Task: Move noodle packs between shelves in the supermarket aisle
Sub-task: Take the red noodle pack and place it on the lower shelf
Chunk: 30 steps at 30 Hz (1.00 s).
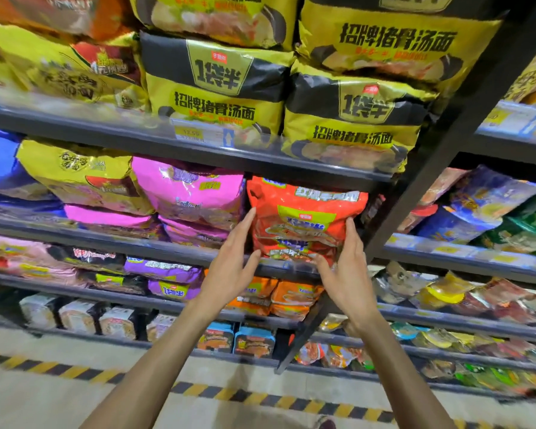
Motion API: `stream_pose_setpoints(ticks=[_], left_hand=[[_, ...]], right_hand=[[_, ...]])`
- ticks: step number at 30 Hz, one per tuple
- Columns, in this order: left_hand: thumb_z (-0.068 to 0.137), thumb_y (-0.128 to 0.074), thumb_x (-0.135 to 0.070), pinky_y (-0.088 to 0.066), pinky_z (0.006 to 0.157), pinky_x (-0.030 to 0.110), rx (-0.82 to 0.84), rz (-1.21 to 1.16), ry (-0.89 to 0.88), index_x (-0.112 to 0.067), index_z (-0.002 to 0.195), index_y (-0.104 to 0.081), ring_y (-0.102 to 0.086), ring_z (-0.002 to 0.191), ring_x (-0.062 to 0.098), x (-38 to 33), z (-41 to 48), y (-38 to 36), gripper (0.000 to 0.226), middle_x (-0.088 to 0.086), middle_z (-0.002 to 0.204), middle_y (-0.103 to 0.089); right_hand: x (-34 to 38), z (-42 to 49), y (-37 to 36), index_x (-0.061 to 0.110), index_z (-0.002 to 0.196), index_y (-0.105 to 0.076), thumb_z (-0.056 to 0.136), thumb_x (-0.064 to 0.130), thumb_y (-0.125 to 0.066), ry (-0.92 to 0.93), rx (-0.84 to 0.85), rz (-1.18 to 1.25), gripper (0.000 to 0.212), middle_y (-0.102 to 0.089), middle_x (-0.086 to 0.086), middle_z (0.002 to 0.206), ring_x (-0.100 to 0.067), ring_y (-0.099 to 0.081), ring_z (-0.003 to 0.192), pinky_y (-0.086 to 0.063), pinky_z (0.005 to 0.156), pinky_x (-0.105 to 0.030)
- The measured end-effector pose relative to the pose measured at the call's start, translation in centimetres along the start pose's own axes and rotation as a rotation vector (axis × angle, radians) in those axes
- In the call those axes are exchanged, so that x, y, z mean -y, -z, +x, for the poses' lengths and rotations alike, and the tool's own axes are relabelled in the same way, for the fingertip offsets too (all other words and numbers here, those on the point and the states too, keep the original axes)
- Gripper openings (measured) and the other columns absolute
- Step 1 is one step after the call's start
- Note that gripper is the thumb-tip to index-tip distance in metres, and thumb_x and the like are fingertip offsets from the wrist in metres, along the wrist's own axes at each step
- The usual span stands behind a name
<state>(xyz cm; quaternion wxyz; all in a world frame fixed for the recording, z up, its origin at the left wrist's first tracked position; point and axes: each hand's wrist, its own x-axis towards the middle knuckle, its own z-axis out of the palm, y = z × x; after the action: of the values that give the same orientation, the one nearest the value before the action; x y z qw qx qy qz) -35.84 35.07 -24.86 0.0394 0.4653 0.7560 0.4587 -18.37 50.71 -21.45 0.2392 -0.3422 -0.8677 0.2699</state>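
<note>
A red-orange noodle pack (305,216) stands upright at the right end of the second shelf (155,244), beside pink packs (192,193). My left hand (232,264) lies flat against the pack's lower left edge, fingers straight and apart. On the pack's right side my right hand (345,274) touches it with fingers spread, the thumb near its bottom front. Both palms face inward, one on each side of the pack. Neither hand has fingers wrapped around it.
Yellow-and-black packs (350,116) fill the shelf above. A dark upright post (415,193) runs just right of the pack. Lower shelves hold purple packs (164,277), orange packs (287,297) and noodle bowls. A yellow-black hazard stripe (260,397) marks the floor.
</note>
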Motion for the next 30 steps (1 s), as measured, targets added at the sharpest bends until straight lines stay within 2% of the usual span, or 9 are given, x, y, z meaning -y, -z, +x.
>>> stream_pose_setpoints(ticks=[2, 6, 11, 15, 18, 23, 26, 30], left_hand=[[0.102, -0.054, -0.015, -0.024, 0.119, 0.023, 0.058, 0.011, -0.010, -0.033, 0.162, -0.006, -0.018, 0.148, -0.004, 0.2, -0.2, 0.6, 0.080, -0.027, 0.162, -0.009], [0.102, -0.054, -0.015, -0.020, 0.118, 0.022, 0.155, -0.005, -0.010, -0.030, 0.163, -0.002, -0.015, 0.147, -0.005, -0.1, -0.4, 1.6, 0.082, -0.023, 0.162, -0.011], [0.101, -0.056, -0.016, -0.026, 0.113, 0.024, 0.224, -0.011, 0.018, -0.033, 0.162, 0.002, -0.022, 0.154, 0.012, -1.1, -0.7, 2.7, 0.087, -0.009, 0.170, -0.012], [0.103, -0.055, -0.022, -0.028, 0.120, 0.037, 0.266, 0.021, 0.042, -0.032, 0.162, -0.001, -0.020, 0.155, 0.018, -2.1, -1.5, 3.7, 0.081, -0.006, 0.170, -0.012], [0.104, -0.052, -0.031, -0.033, 0.120, 0.048, 0.303, 0.149, 0.102, -0.029, 0.162, -0.012, -0.026, 0.153, 0.025, -2.5, -2.2, 4.5, 0.071, 0.000, 0.168, -0.023], [0.103, -0.052, -0.032, -0.036, 0.113, 0.049, 0.335, 0.415, 0.146, -0.020, 0.154, -0.037, -0.037, 0.142, 0.034, -5.7, -3.4, 6.6, 0.054, 0.009, 0.154, -0.046], [0.102, -0.051, -0.036, -0.038, 0.109, 0.048, 0.333, 0.589, 0.126, -0.021, 0.147, -0.047, -0.040, 0.137, 0.033, -8.3, -5.0, 7.7, 0.047, 0.008, 0.147, -0.051], [0.100, -0.051, -0.041, -0.036, 0.109, 0.050, 0.320, 0.787, 0.113, -0.022, 0.146, -0.048, -0.039, 0.138, 0.034, -11.5, -7.7, 9.0, 0.050, 0.008, 0.144, -0.052]], right_hand=[[0.3, -0.3, 0.1, 0.028, 0.160, 0.004, 0.099, 0.032, -0.061, -0.008, 0.003, -0.021, 0.090, -0.012, 0.002, 0.167, -0.023, -0.021, 0.152, -0.031, 0.118, -0.045], [1.2, -1.3, 0.2, 0.027, 0.160, 0.002, 0.098, 0.030, -0.063, -0.071, 0.021, -0.081, 0.090, -0.019, -0.005, 0.165, -0.028, -0.027, 0.149, -0.033, 0.117, -0.046], [3.0, -1.8, 1.5, 0.022, 0.161, -0.002, 0.097, 0.028, -0.064, -0.152, 0.077, -0.100, 0.090, -0.025, -0.009, 0.162, -0.029, -0.031, 0.147, -0.033, 0.117, -0.046], [4.1, -2.5, 2.8, 0.022, 0.160, -0.010, 0.097, 0.029, -0.063, -0.159, 0.120, -0.161, 0.083, -0.033, -0.011, 0.158, -0.030, -0.035, 0.144, -0.038, 0.114, -0.049], [5.0, -3.5, 3.5, 0.022, 0.159, -0.017, 0.098, 0.029, -0.059, -0.119, 0.226, -0.290, 0.075, -0.036, -0.011, 0.156, -0.032, -0.039, 0.141, -0.041, 0.110, -0.051], [6.5, -5.8, 5.3, 0.018, 0.150, -0.036, 0.099, 0.037, -0.055, -0.031, 0.365, -0.598, 0.058, -0.042, -0.011, 0.147, -0.033, -0.042, 0.133, -0.046, 0.103, -0.048], [7.2, -7.6, 6.6, 0.019, 0.150, -0.036, 0.098, 0.040, -0.054, 0.014, 0.389, -0.713, 0.059, -0.045, -0.009, 0.144, -0.033, -0.042, 0.132, -0.043, 0.105, -0.049], [7.9, -10.2, 8.5, 0.021, 0.151, -0.034, 0.099, 0.040, -0.052, 0.065, 0.424, -0.779, 0.058, -0.043, -0.010, 0.146, -0.033, -0.040, 0.135, -0.039, 0.108, -0.049]])
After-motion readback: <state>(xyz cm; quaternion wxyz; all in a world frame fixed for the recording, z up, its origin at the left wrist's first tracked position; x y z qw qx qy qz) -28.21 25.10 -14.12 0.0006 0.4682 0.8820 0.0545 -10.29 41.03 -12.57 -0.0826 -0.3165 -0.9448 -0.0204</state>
